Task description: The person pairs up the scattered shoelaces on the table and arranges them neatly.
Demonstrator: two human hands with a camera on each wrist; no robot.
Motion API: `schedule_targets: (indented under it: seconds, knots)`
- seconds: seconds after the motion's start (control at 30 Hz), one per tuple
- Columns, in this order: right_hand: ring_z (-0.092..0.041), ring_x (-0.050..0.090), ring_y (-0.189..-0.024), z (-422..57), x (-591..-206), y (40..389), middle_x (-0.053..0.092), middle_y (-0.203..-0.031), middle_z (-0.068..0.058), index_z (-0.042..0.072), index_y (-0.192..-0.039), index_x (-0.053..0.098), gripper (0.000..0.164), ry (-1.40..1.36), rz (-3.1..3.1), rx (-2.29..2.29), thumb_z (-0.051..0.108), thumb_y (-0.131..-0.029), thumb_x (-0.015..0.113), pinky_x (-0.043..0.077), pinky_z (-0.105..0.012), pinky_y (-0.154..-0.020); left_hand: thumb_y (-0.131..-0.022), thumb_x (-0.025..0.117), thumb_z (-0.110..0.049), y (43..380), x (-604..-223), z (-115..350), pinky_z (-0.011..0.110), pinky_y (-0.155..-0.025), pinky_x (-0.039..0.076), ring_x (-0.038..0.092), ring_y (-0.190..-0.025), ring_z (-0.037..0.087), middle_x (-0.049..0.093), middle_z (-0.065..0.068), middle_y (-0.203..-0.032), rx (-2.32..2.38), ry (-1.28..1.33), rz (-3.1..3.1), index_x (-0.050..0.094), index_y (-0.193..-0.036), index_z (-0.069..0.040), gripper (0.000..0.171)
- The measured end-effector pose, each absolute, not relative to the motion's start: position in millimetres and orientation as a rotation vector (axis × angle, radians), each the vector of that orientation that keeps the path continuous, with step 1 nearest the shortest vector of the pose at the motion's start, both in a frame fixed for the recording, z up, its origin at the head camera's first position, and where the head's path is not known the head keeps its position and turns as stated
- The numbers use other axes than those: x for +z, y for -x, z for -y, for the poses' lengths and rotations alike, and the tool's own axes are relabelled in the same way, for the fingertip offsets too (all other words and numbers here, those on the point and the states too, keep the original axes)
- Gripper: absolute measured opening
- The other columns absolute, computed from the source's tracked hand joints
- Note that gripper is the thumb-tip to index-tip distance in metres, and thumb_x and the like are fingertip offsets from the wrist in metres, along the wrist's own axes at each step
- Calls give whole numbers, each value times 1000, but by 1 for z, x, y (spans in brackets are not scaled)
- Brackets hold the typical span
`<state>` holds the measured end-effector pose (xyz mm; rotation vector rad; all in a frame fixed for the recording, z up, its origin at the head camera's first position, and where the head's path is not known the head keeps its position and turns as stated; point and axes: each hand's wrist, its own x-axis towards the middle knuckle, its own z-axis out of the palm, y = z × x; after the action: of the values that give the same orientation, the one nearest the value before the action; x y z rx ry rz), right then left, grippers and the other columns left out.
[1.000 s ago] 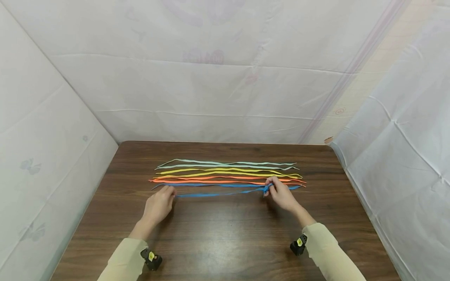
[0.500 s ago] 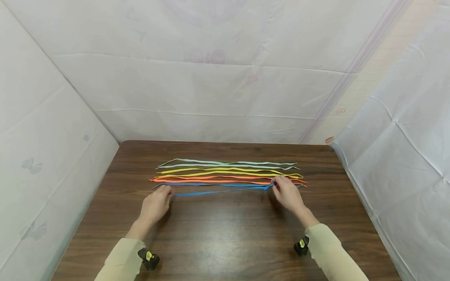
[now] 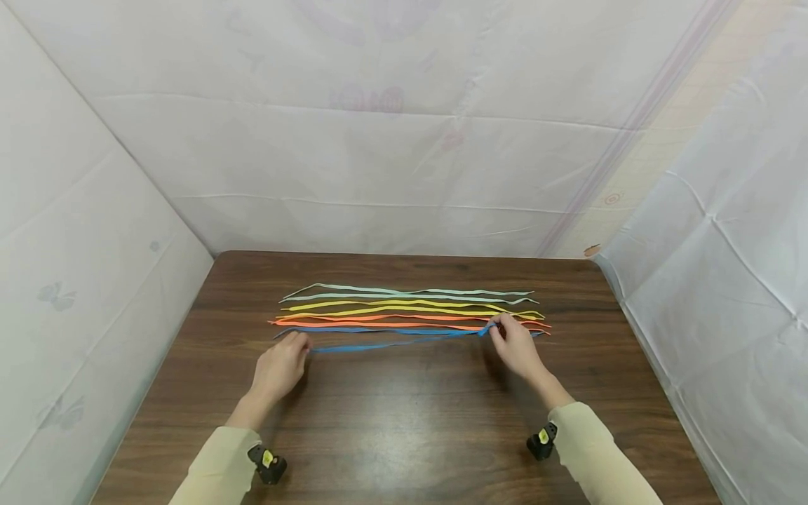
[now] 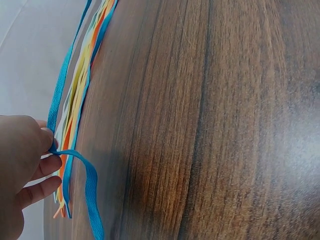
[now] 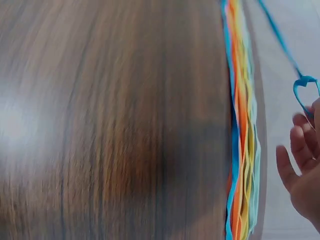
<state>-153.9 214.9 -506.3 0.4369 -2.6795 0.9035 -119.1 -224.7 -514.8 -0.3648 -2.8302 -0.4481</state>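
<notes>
A flat blue shoelace point(image 3: 360, 347) stretches between the two hands above the table. My left hand point(image 3: 278, 368) pinches it between thumb and fingers; in the left wrist view a loose tail of the lace point(image 4: 91, 195) hangs below the pinch. My right hand point(image 3: 517, 347) pinches the other part, where the right wrist view shows a small blue loop point(image 5: 296, 92) at the fingers, its far side cut off by the frame. Behind the held lace lie another blue lace point(image 3: 341, 329), orange laces point(image 3: 379, 324), yellow laces point(image 3: 391, 302) and pale green laces point(image 3: 360, 287), roughly parallel.
The dark wood-grain table point(image 3: 391, 407) carries the row of laces across its back half. White sheeting point(image 3: 379, 154) rises behind the table and along both sides. Black cameras point(image 3: 268, 466) sit on both wrists beside pale sleeves point(image 3: 217, 466).
Both hands have moved slightly apart, the left to the left and the right to the right and a little back. The blue bunch at the right fingers looks smaller and higher.
</notes>
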Motion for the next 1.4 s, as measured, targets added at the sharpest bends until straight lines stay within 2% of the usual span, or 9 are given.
schedule_targets:
  seconds: [0.17, 0.4, 0.6, 0.7, 0.83, 1.0, 1.1, 1.27, 1.4]
  knots:
    - [-9, 39, -52, -212, -500, 154, 50, -70, 0, 10, -88, 50, 6, -385, 2676, 1030, 6, -84, 51, 34, -22, -46, -78, 60, -5, 118, -515, 226, 25, -42, 35, 46, -50, 10, 52, -1, -72, -450, 368, 2827, 56, -80, -12, 8]
    - [-21, 45, -61, -217, -505, 159, 50, -72, -6, 4, -85, 53, 12, -602, 2500, 366, -2, -74, 53, 37, -33, -54, -78, 61, -5, 119, -513, 227, 26, -41, 36, 48, -51, 11, 53, 0, -74, -447, 351, 2823, 56, -80, -11, 8]
    - [-31, 46, -60, -219, -509, 158, 47, -72, -14, 0, -83, 51, 13, -549, 2379, -2, 1, -85, 38, 34, -39, -49, -78, 61, -5, 119, -514, 226, 26, -41, 35, 46, -50, 11, 53, 0, -73, -453, 359, 2828, 56, -80, -11, 8]
    - [-32, 47, -61, -219, -510, 157, 48, -72, -15, -1, -83, 51, 10, -478, 2394, -26, 0, -83, 41, 35, -40, -49, -78, 60, -4, 120, -514, 224, 24, -41, 35, 45, -50, 10, 53, 0, -73, -456, 378, 2825, 56, -80, -11, 9]
    - [-25, 49, -61, -218, -509, 157, 52, -72, -9, 3, -83, 54, 5, -441, 2539, 265, 1, -78, 52, 38, -35, -50, -78, 60, -4, 120, -514, 222, 24, -42, 35, 45, -51, 9, 53, -1, -73, -455, 387, 2826, 56, -80, -12, 9]
    - [-13, 47, -58, -212, -502, 156, 59, -78, -6, 10, -91, 53, 8, -360, 2768, 966, 14, -87, 49, 38, -27, -51, -78, 61, -4, 120, -515, 219, 25, -43, 37, 47, -54, 10, 53, -1, -73, -467, 376, 2843, 56, -80, -12, 10]
    - [-14, 52, -63, -207, -496, 156, 61, -83, -8, 13, -94, 52, 14, -222, 2805, 1333, 24, -91, 44, 44, -28, -57, -78, 61, -4, 120, -516, 217, 26, -44, 38, 49, -55, 10, 53, -1, -73, -468, 386, 2855, 56, -80, -12, 9]
    - [-23, 58, -79, -203, -490, 158, 60, -86, -10, 7, -95, 49, 20, -135, 2753, 1710, 26, -91, 43, 48, -35, -71, -78, 60, -5, 121, -516, 214, 25, -45, 37, 49, -55, 10, 53, -2, -74, -464, 390, 2864, 56, -80, -13, 9]
    - [-24, 56, -73, -203, -490, 159, 57, -82, -9, 4, -94, 49, 21, -163, 2756, 1723, 24, -88, 49, 47, -35, -67, -78, 61, -5, 121, -516, 214, 26, -45, 37, 49, -55, 11, 53, -2, -74, -461, 383, 2867, 56, -80, -13, 10]
